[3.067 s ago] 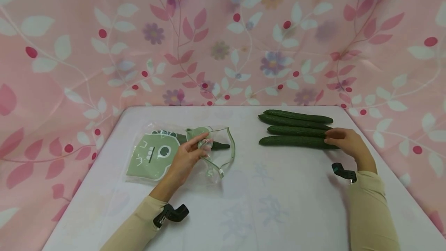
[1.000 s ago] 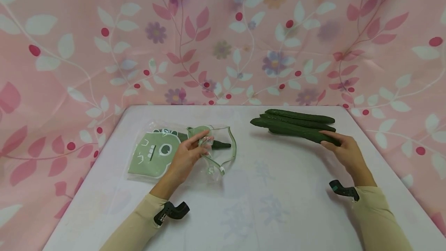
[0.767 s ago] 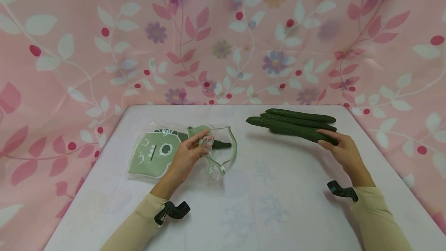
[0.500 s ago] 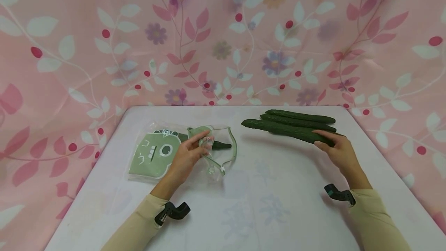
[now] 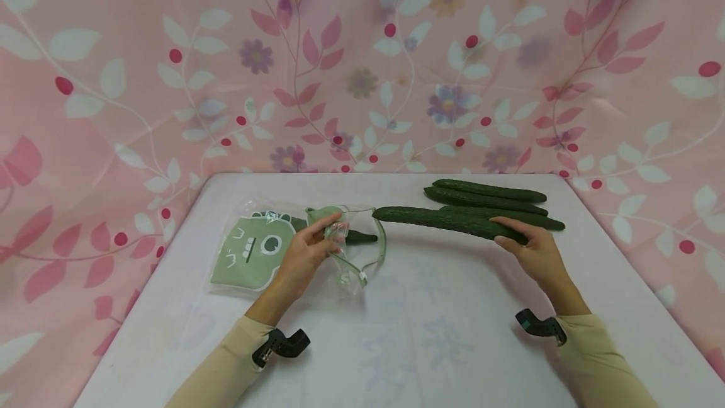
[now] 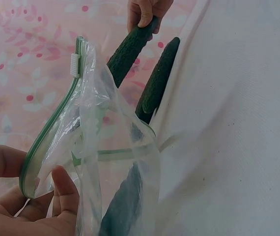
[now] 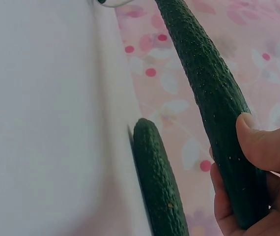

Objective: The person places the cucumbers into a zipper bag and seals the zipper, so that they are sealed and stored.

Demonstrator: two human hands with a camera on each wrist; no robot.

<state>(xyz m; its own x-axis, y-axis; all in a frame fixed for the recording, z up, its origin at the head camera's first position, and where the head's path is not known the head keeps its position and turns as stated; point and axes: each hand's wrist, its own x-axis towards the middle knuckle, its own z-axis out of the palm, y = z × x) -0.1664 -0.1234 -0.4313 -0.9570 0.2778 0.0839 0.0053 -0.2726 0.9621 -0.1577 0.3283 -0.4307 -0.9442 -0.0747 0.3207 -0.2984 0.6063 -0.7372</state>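
Observation:
My right hand (image 5: pixel 535 247) grips a long dark green cucumber (image 5: pixel 436 219) near its right end, thumb on the near side. The cucumber is raised off the table, and its far tip overlaps the mouth of a clear zip bag (image 5: pixel 381 241) in the head view. My left hand (image 5: pixel 303 260) pinches the edge of that bag and keeps its green-trimmed mouth spread. Inside the bag lies another cucumber (image 5: pixel 361 237), partly hidden by the left hand. A green cartoon face with one eye is printed on the bag. In the left wrist view a white slider (image 6: pixel 74 65) sits on the zip.
Three more cucumbers (image 5: pixel 487 191) lie side by side at the back right of the white table (image 5: pixel 425 345). A pink floral cloth (image 5: pixel 362 68) hangs behind and around the table. Each wrist wears a black camera mount (image 5: pixel 280 344).
My right hand has picked up the nearest cucumber from the row and carried it left to the bag's mouth. The left hand has stayed at the bag.

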